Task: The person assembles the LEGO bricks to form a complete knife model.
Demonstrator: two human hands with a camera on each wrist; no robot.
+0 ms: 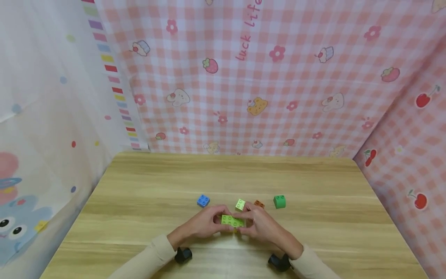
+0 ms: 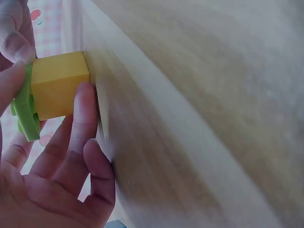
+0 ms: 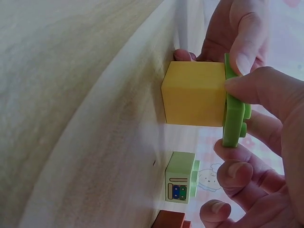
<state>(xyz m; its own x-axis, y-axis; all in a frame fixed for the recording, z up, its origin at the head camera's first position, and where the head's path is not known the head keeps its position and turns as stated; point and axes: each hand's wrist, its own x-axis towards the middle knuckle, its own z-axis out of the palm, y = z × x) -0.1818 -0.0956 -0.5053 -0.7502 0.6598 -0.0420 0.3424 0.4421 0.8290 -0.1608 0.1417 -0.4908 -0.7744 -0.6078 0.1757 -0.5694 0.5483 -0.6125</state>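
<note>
A flat lime-green building brick with studs sits on top of a yellow block, which stands on the table. From the left side my left hand pinches the lime-green brick, and one of its fingers touches the yellow block in the left wrist view. My right hand holds the other end of the lime-green brick, thumb on its near edge and fingertips at the far edge. The brick overhangs the yellow block on the right. Beyond the right hand stands a pale green brick with a printed side.
A blue brick lies behind the left hand. To the right are a brown brick, partly hidden by the right hand, and a green curved brick. The wooden table meets a pink checked curtain at its back.
</note>
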